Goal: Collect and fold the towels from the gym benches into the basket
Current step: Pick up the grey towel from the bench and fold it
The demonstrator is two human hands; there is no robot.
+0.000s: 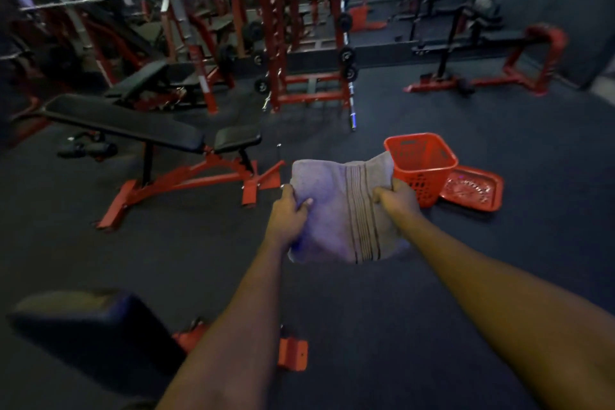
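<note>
you hold a folded grey towel (336, 210) out in front of you with both arms stretched forward, above the dark floor (432, 293). your left hand (289, 210) grips its left edge, thumb on top and fingers tucked under the fabric. your right hand (397, 198) clasps its right edge in the same closed way, knuckles up. the towel is folded into a thick rectangle, with a band of thin dark stripes running near to far just left of your right hand; its near edge sags a little.

the red basket (421, 165) stands upright on the floor just beyond and to the right of the towel, and the towel's far right corner overlaps its near left rim in this view; you cannot tell whether they touch. the basket's inside is too dark to tell what it holds. a red lid (472, 190) lies flat on the floor against the basket's right side.

to the far left stands a black padded bench (126, 123) on a red frame. another dark pad (90, 326) sits near you at lower left.
</note>
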